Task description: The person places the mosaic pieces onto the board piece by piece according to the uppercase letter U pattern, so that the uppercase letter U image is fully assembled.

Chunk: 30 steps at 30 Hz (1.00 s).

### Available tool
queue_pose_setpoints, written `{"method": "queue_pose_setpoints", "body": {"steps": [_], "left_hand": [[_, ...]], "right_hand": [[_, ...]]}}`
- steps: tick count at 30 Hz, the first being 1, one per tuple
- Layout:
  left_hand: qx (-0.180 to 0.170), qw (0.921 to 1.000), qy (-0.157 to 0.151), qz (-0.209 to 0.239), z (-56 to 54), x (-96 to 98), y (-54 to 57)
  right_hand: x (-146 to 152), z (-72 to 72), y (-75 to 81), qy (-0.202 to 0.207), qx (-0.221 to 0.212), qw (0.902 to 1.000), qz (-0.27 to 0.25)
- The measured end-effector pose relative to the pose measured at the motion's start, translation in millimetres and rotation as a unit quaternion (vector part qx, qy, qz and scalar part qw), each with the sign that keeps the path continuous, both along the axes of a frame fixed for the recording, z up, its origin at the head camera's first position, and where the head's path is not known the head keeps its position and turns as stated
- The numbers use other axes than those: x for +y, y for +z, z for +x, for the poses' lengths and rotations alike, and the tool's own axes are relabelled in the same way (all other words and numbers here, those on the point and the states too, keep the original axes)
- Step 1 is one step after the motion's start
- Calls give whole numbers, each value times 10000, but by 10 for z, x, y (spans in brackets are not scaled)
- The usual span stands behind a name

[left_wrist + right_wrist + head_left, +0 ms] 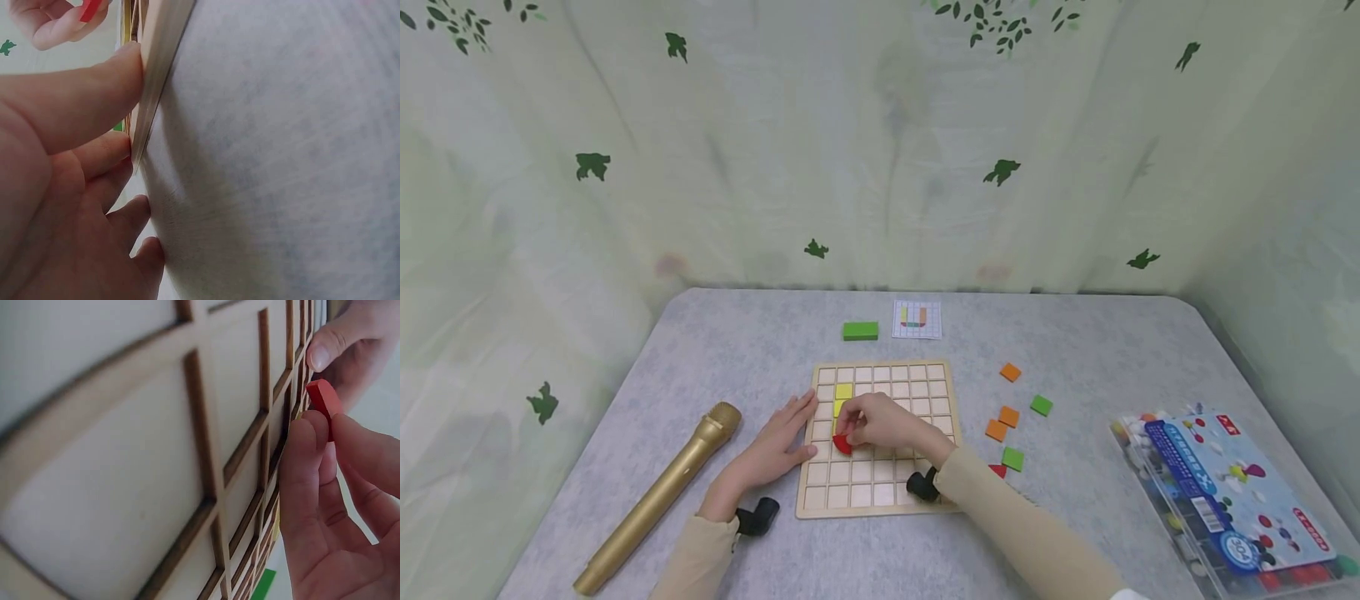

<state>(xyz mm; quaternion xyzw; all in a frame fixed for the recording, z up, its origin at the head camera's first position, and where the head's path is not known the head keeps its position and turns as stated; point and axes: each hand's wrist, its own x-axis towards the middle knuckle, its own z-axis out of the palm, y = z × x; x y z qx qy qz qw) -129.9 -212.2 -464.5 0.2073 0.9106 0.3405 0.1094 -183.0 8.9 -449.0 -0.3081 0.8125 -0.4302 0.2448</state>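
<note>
A wooden grid board (808, 507) lies on the table with yellow square tiles (844, 391) in one of its left columns. My right hand (880, 421) is over the board and pinches a red tile (324, 399) between thumb and fingertips. The tile has a curved edge and is tilted, close over the cells just below the yellow tiles. My left hand (778, 442) rests at the board's left side, its thumb and fingertips touching the wooden edge. Part of the yellow column is hidden behind the right hand.
Right of the board lie orange tiles (1011, 372), green tiles (1041, 405) and a red tile (997, 471). Behind it are a green block (861, 332) and a pattern card (917, 320). A gold microphone (658, 500) lies left, a clear case with a blue printed sheet (1240, 492) right.
</note>
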Motion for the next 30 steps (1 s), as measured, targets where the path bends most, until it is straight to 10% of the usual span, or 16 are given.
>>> {"method": "queue_pose_setpoints", "body": {"steps": [17,30], "left_hand": [[75,10000,-21,14,-12,-7,-22],[-31,10000,10,-43,-22,-7,-43]], "right_hand": [[-89,78,-16,-36,854,9946,592],[344,-40,15,-305,-408,9973,-524]]}}
